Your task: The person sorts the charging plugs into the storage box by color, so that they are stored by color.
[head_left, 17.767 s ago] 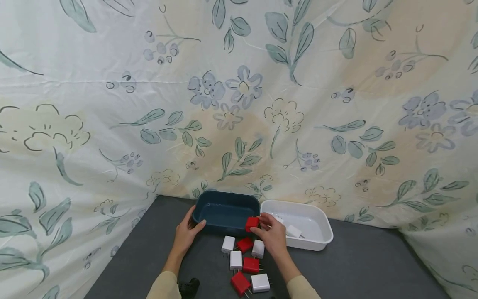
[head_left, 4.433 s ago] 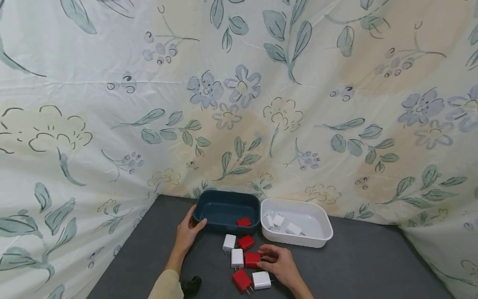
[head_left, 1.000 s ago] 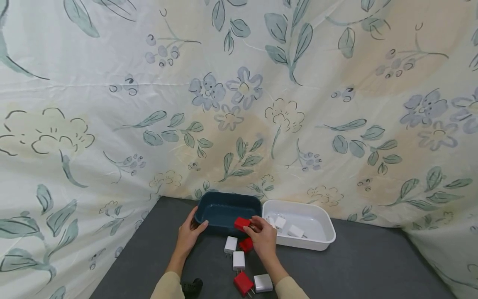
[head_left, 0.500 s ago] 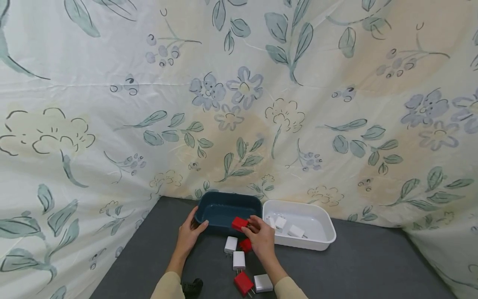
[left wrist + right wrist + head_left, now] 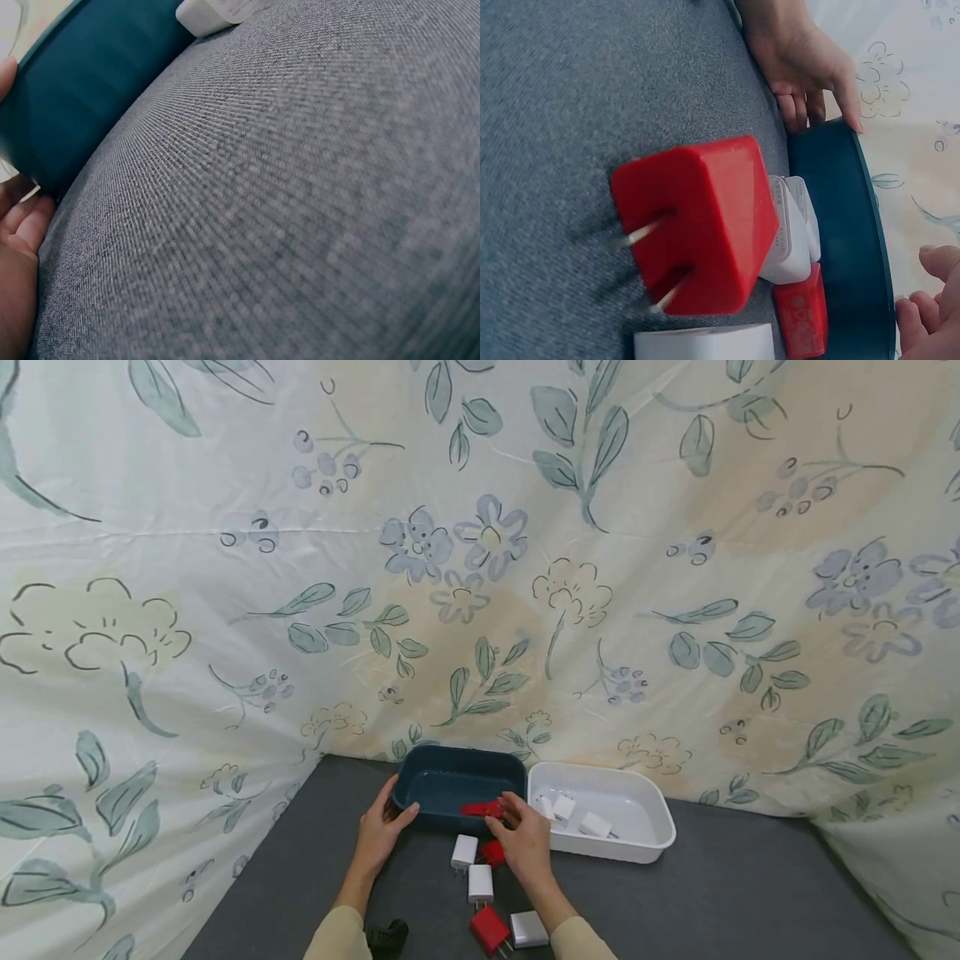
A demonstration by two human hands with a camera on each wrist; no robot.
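Note:
My left hand point(image 5: 377, 828) grips the left end of the dark blue bin point(image 5: 420, 817), thumb over the rim and fingers against the outside wall. At the bin's front right, my right hand point(image 5: 527, 837) reaches over the rim. Red wall chargers point(image 5: 478, 809) show inside, just under its fingertips. In the right wrist view the right thumb point(image 5: 939, 262) stands apart from the fingers, with no charger between them. Before the bin lie white wall chargers point(image 5: 480, 884) and red wall chargers point(image 5: 490, 930), prongs showing on several.
A white bin point(image 5: 637, 852) stands right of the blue one, with several white chargers point(image 5: 596, 825) inside. A small black object point(image 5: 387, 937) lies by the left sleeve. A floral curtain point(image 5: 480, 568) hangs behind the dark grey table point(image 5: 735, 893).
A white charger went from the table to the white bin. The right hand then picked up a red charger from the table, carried it over the blue bin, lowered it inside and let go.

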